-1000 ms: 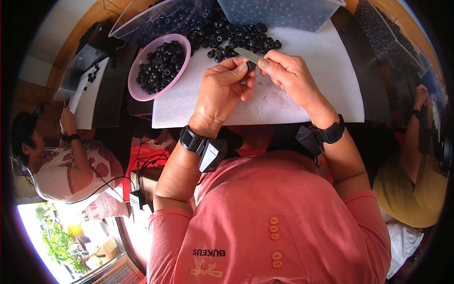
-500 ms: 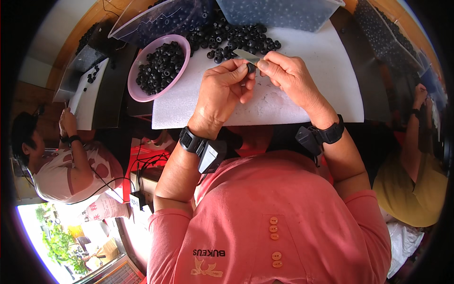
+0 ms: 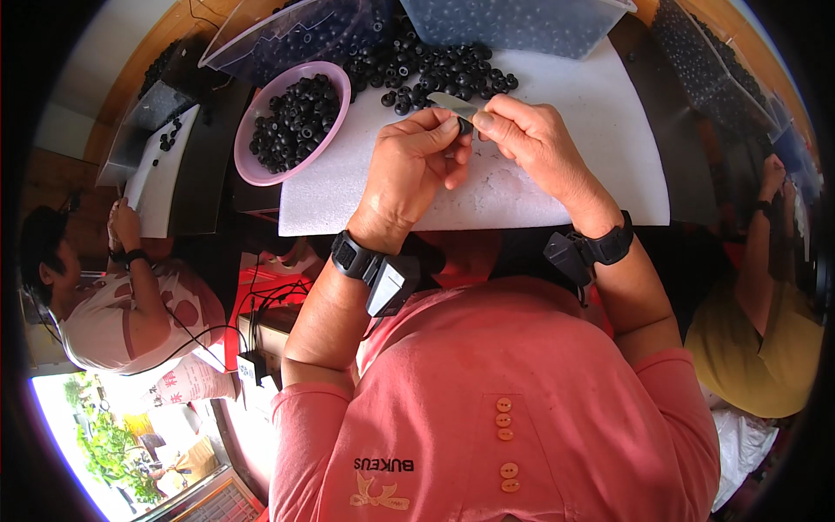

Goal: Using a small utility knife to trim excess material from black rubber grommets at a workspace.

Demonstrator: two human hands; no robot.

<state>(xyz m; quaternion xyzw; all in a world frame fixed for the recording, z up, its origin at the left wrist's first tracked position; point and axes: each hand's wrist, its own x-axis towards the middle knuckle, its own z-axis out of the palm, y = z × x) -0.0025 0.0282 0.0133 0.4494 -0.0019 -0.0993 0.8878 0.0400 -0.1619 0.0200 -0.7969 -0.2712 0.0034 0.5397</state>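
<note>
Between the thumb and fingers of my left hand (image 3: 402, 165) is a small round black rubber-like part (image 3: 465, 127). My right hand (image 3: 537, 143) pinches a small knife, its flat pale blade (image 3: 449, 103) pointing up and left over the part. Both hands are close together above the white foam board (image 3: 591, 148). Just beyond them lies a loose pile of similar black parts (image 3: 435, 68), some showing a hole. My fingers hide most of the held part, and whether the blade's edge touches it I cannot tell.
Left of my hands stands a pink bowl (image 3: 244, 148) of black parts, partly on the board. Translucent bins (image 3: 522, 26) line the far side. A person (image 3: 130, 296) works at the left and another (image 3: 752, 322) at the right. Black cables (image 3: 261, 300) hang below the table's left.
Both hands keep almost the same place and grip. The blade and the black part have shifted only very slightly.
</note>
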